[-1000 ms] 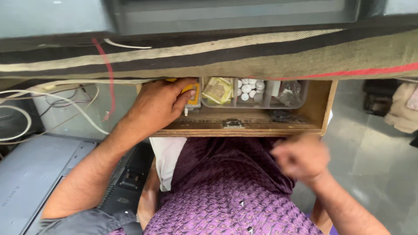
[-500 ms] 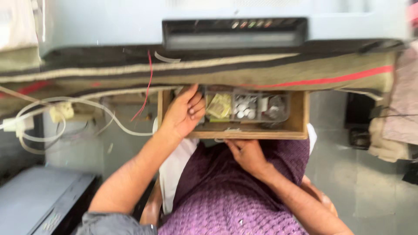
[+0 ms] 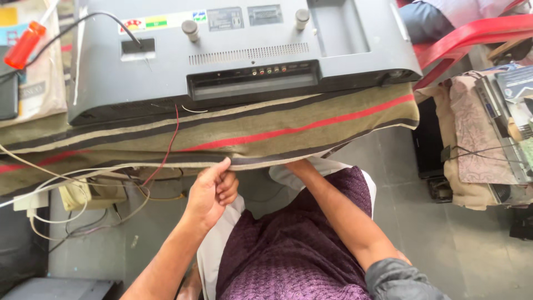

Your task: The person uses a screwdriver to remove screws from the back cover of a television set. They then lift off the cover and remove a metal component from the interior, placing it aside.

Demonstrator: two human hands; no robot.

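A grey flat-screen set (image 3: 244,50) lies face down, its back panel up, on a striped olive blanket (image 3: 311,130) that covers the table. My left hand (image 3: 214,191) is at the blanket's front edge, fingers curled into a fist and thumb touching the hem. Whether anything small is inside the fist cannot be seen. My right forearm (image 3: 338,214) reaches forward, and its hand is hidden under the blanket's edge. A thin red wire (image 3: 169,141) hangs from the set over the blanket, just left of my left hand.
A red-handled screwdriver (image 3: 25,44) lies at the table's far left. White cables (image 3: 66,180) and a power strip (image 3: 30,200) hang below the left side. At right are a red plastic chair (image 3: 472,33), another seated person (image 3: 427,16) and stacked electronics on a cloth (image 3: 499,111).
The open wooden drawer with its small-parts box is no longer in sight. My left hand has left it and curled at the blanket's edge, and my right hand has gone under the table. The view has tilted up.
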